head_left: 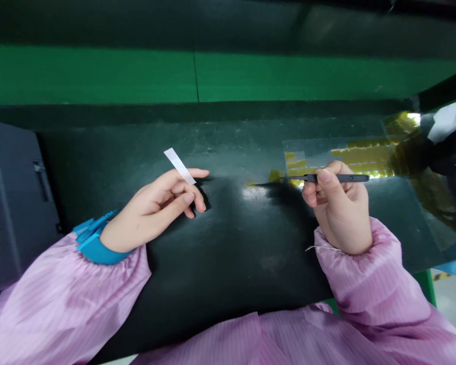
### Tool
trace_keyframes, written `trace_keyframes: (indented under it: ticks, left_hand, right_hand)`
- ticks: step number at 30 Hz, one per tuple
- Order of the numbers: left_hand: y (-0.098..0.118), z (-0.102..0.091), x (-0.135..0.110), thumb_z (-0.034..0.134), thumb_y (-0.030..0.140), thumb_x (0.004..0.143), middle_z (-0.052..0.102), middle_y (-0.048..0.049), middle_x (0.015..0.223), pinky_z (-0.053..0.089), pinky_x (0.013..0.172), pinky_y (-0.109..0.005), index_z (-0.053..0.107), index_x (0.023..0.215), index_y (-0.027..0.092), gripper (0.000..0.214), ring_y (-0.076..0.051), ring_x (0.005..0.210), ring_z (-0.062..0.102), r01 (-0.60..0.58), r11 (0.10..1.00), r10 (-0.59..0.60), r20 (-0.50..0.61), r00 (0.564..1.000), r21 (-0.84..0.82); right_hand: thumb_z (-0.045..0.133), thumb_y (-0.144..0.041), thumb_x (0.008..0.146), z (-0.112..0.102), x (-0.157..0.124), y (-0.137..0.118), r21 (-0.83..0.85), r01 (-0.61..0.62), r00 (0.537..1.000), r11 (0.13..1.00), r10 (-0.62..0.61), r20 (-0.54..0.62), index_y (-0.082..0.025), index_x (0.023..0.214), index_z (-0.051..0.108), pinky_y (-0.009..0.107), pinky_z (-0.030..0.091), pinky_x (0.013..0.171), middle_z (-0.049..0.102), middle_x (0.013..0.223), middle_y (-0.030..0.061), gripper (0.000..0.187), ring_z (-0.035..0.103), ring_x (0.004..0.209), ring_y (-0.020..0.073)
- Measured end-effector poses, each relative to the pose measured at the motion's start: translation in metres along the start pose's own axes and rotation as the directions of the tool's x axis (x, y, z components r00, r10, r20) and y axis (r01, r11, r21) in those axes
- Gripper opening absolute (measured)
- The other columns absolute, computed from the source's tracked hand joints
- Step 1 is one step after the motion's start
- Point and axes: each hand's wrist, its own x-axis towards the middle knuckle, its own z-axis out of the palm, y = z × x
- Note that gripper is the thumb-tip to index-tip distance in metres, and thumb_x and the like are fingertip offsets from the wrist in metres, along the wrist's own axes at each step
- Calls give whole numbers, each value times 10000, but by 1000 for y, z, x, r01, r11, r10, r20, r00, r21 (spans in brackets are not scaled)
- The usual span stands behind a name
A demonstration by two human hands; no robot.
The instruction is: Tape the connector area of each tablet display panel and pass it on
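My left hand (163,203) rests on the dark mat (228,253) and pinches a narrow white strip (178,165) that sticks up and to the left between its fingers. My right hand (336,203) is closed around dark tweezers (319,178), whose thin tips point left toward a small yellow piece (275,175) on the mat. Just behind the right hand lies a clear sheet (315,149) carrying rows of yellow tape pieces (365,154). Both arms wear pink striped sleeves, and a blue cuff shows at the left wrist.
A grey box (11,203) stands at the left edge of the mat. A green surface (137,76) runs along the back. At the right are a shiny clear film (433,203) and a white scrap (446,121).
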Motion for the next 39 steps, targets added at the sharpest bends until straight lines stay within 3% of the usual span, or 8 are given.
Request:
trace_keyframes:
  ticks: [23, 31, 39]
  left_hand:
    - [0, 2, -1, 568, 246, 1039, 735, -50, 875, 610, 652, -235, 599, 1390, 167, 362, -152, 779, 711, -6, 1000, 6, -25, 1000, 2]
    - [-4, 0, -2, 533, 212, 1049, 728, -56, 899, 612, 674, -228, 573, 1419, 164, 375, -144, 802, 707, -48, 999, 48, 0, 999, -17]
    - [-4, 0, -3, 532, 202, 1046, 729, -57, 901, 610, 669, -231, 580, 1416, 170, 374, -145, 798, 707, -60, 998, 60, -5, 998, -12]
  right_hand:
    - [863, -456, 831, -1, -1, 1, 41, -42, 999, 998, 42, -7, -227, 761, 598, 211, 421, 454, 662, 619, -59, 356, 539, 472, 77]
    - [830, -465, 865, -3, -2, 2, 56, -47, 998, 997, 45, 32, -226, 733, 544, 215, 383, 465, 565, 563, -74, 395, 491, 472, 76]
    - [822, -481, 864, -4, -4, 0, 34, -48, 999, 998, 47, 26, -228, 740, 517, 218, 374, 461, 582, 588, -70, 415, 480, 467, 73]
